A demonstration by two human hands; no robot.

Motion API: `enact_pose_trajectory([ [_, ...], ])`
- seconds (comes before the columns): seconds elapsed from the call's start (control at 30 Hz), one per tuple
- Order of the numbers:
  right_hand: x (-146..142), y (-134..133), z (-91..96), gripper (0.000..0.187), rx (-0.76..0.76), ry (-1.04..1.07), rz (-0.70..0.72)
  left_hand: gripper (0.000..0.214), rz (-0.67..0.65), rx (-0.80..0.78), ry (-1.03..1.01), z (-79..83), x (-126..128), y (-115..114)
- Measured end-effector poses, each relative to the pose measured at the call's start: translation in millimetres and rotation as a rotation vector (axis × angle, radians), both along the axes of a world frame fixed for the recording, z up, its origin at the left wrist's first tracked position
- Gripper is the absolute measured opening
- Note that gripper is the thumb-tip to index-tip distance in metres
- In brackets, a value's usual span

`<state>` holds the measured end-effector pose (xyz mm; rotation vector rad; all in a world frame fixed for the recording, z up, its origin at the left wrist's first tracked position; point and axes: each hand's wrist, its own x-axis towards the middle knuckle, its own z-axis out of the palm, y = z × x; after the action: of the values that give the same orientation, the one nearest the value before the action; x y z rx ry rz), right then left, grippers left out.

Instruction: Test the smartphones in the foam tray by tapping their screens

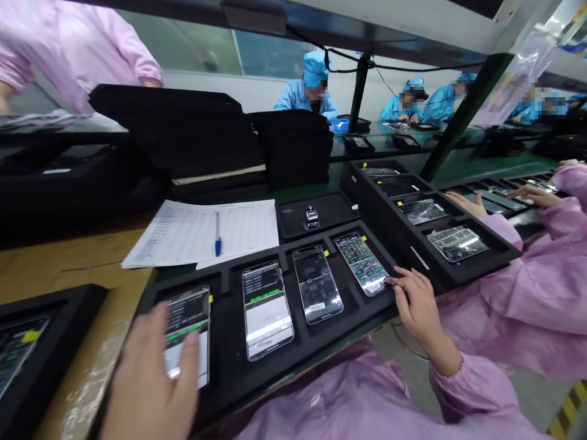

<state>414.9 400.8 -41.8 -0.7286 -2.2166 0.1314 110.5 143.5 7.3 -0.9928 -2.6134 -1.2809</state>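
Note:
A black foam tray (220,318) holds several phones, lit and face up, with small yellow tabs at their edges. My left hand (153,379), blurred, hovers over or touches the leftmost phone (188,305), fingers and thumb apart, covering part of its screen. Two more phones lie in the middle: one with a half-white screen (268,311) and a dark-screened phone (317,284). At the right end, my right hand (419,302) has its fingers stretched to the lower corner of a phone showing a grid with green text (362,263). Something small and dark shows at these fingertips; I cannot tell what.
Printed sheets (206,232) with a blue pen (217,235) lie behind the tray. A small metal counter (311,215) sits in a shallow black tray. Stacked black trays (293,146) stand behind. At right, a co-worker's hands (534,195) are over phones beside a raised phone tray (417,244).

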Motion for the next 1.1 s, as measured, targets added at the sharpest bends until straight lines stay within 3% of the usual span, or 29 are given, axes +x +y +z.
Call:
enact_pose_trajectory([
  [0.1, 0, -2, 1.1, 0.017, -0.003, 0.093, 0.013, 0.082, -0.025, -0.292, 0.017, 5.8, 28, 37],
  [0.2, -2, -9, 3.1, 0.015, -0.069, 0.251, 0.051, 0.083, -0.114, -0.382, -0.009, -5.2, 39, 56],
  [0.3, -8, -22, 7.9, 0.014, -0.262, 0.363, 0.138, 0.079, -0.153, -0.246, -0.249, -14.0, 41, 57],
  [0.43, -29, -49, 24.5, 0.012, -0.564, 0.438, 0.335, 0.075, -0.002, 0.130, -0.754, -5.5, 41, 59],
  [0.5, -45, -63, 35.0, 0.018, -0.864, 0.474, 0.500, 0.075, 0.021, 0.270, -0.945, 3.3, 39, 65],
  [0.6, -71, -79, 45.6, 0.030, -1.566, 0.479, 0.783, 0.086, -0.129, 0.273, -1.119, 13.4, 37, 76],
  [0.67, -87, -86, 47.4, 0.029, -1.980, 0.404, 0.867, 0.083, -0.234, 0.257, -1.141, 17.2, 36, 79],
  [0.73, -98, -92, 46.7, 0.025, -2.228, 0.323, 0.879, 0.077, -0.256, 0.328, -1.102, 20.3, 39, 78],
  [0.83, -109, -100, 45.5, 0.025, -2.250, 0.248, 0.903, 0.068, -0.234, 0.502, -0.983, 26.8, 52, 71],
  [0.93, -116, -108, 46.1, 0.045, -2.040, 0.251, 0.923, 0.062, -0.197, 0.623, -0.865, 36.3, 74, 67],
  [1.1, -123, -113, 48.0, 0.057, -1.776, 0.304, 0.779, 0.055, -0.071, 0.713, -0.772, 49.0, 102, 72],
])
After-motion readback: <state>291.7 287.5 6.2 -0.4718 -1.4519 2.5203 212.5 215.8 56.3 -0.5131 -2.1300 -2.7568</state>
